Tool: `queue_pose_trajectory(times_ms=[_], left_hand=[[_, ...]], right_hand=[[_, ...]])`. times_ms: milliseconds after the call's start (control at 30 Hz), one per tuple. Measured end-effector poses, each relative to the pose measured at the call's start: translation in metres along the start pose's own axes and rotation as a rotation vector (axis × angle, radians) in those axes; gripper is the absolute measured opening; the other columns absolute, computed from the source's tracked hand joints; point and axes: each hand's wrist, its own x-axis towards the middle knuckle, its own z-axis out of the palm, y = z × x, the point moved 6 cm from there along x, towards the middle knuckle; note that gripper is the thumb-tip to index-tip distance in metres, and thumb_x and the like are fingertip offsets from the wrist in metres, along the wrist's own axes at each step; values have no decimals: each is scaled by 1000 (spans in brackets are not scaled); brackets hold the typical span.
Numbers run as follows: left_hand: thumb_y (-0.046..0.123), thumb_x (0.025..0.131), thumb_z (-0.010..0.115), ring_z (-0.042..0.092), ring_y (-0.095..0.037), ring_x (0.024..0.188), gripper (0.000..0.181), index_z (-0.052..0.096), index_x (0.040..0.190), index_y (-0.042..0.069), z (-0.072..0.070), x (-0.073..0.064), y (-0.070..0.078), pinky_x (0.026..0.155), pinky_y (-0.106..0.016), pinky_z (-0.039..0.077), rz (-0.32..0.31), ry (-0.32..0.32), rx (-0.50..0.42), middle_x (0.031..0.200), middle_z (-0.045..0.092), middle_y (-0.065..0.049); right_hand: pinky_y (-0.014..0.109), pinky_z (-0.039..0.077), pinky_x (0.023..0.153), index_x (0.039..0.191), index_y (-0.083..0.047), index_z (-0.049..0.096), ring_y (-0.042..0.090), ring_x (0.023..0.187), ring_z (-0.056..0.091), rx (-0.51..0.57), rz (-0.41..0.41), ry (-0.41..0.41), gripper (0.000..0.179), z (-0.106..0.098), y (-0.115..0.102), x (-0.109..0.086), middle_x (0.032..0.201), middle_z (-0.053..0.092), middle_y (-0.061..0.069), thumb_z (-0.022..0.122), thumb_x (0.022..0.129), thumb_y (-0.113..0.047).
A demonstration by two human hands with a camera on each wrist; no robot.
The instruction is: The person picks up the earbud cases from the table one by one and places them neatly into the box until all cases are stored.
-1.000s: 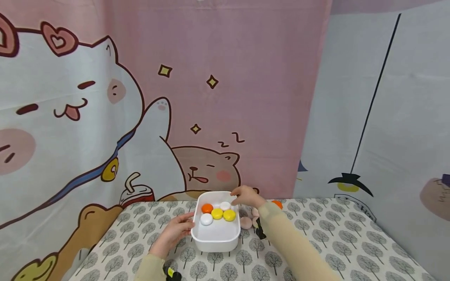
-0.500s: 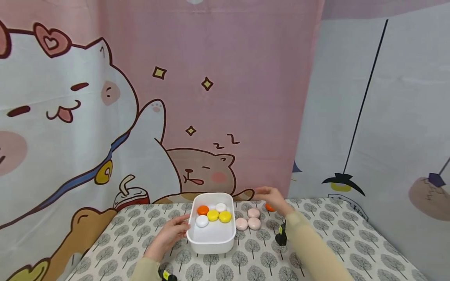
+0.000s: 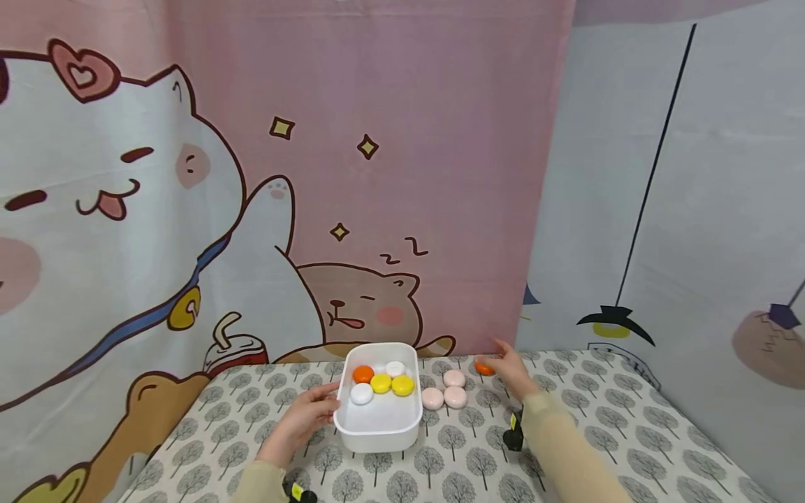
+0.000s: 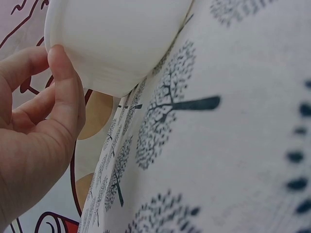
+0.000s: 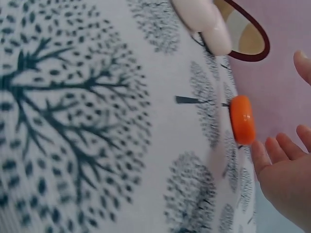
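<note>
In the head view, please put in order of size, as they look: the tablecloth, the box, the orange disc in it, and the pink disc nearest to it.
1. Tablecloth
2. Box
3. Orange disc and pink disc: too alike to rank

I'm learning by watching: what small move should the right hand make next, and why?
Probably curl the right hand round the orange disc outside the white bin: that hand is open beside it, while the left hand holds the bin.
</note>
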Motion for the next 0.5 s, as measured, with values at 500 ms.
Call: queue_pose_trajectory(times_ms=[500], left_hand=[[4, 89, 64, 56, -21, 81, 55, 45, 140, -7, -1, 3, 0, 73, -30, 53, 15, -7, -2, 101, 52, -13]], right_hand=[[54, 29, 109, 150, 7, 22, 45, 134, 29, 47, 44, 17, 77, 12, 27, 13, 150, 23, 31, 67, 89, -10]])
